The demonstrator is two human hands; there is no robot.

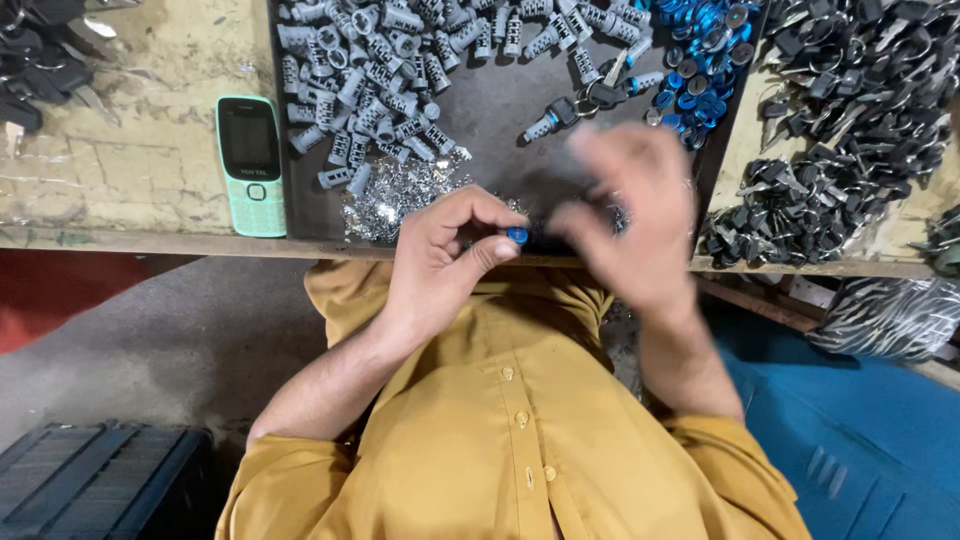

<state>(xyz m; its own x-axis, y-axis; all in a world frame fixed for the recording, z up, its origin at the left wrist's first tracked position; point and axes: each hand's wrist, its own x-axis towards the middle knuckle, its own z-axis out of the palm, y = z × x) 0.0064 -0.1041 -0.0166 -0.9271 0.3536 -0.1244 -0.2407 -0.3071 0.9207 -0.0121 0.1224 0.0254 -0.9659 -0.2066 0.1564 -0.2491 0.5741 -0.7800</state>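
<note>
Looking down over our mustard-yellow buttoned shirt [510, 430], we see both our hands raised at the near edge of the worn wooden surface [140, 170]. Our left hand [440, 255] is curled closed, with thumb and forefinger pinching a small round blue cap [517, 235] at the fingertips. Just at its 3 o'clock, our right hand [635, 215] is smeared by motion blur; we cannot tell whether it is open or grips anything.

Both hands hover over the near rim of a dark flat metal tray [500, 110] that sits on the surface. At 11 o'clock from the left hand, a heap of small grey ribbed metal lock cylinders [370, 70] fills the tray's far left part. Right at 10 o'clock from that hand lies a glittering pile of tiny silver metal bits [400, 190]. At 1 o'clock from the right hand, a cluster of shiny blue metal rings [700, 50] crowds the tray's far right corner. Between the cylinders and the rings, one assembled cylinder with a black-headed key [555, 118] lies alone on the bare tray.

At 9 o'clock from the tray, a mint-green push-button phone [251, 165] rests flat on the surface. At 3 o'clock, beyond the tray's right wall, heaps of black-headed keys [830, 130] cover the surface. At 7 o'clock from us, a dark plastic crate [100, 480] stands on the floor.
</note>
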